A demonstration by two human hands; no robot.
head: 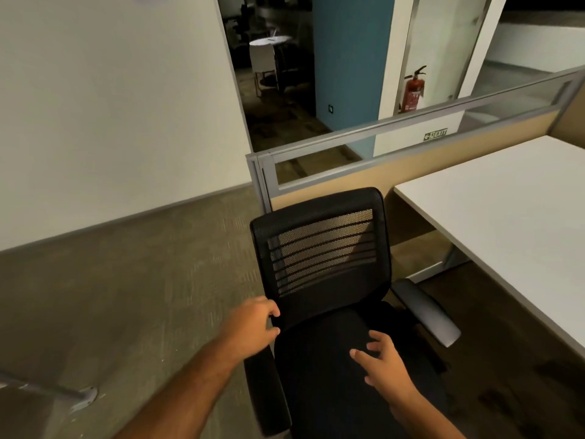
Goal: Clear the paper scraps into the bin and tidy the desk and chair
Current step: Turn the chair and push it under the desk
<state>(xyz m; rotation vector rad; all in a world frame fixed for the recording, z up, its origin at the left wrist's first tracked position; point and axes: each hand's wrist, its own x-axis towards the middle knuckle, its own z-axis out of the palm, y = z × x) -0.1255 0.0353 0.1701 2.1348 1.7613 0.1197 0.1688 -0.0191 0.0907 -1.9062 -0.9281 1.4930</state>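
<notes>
A black mesh-backed office chair [326, 248] with grey armrests stands on the carpet, left of a white desk [512, 217]. My left hand [253, 321] grips the lower left edge of the chair's backrest, fingers curled around it. My right hand [383, 362] lies flat on the black seat with its fingers spread, holding nothing. No paper scraps and no bin are in view. The desk's visible top is bare.
A beige and glass partition [380, 160] runs behind the chair and desk. A red fire extinguisher [413, 90] stands beyond it. Grey carpet [126, 296] stretches to the left, up to a white wall. A grey metal foot [85, 397] lies at lower left.
</notes>
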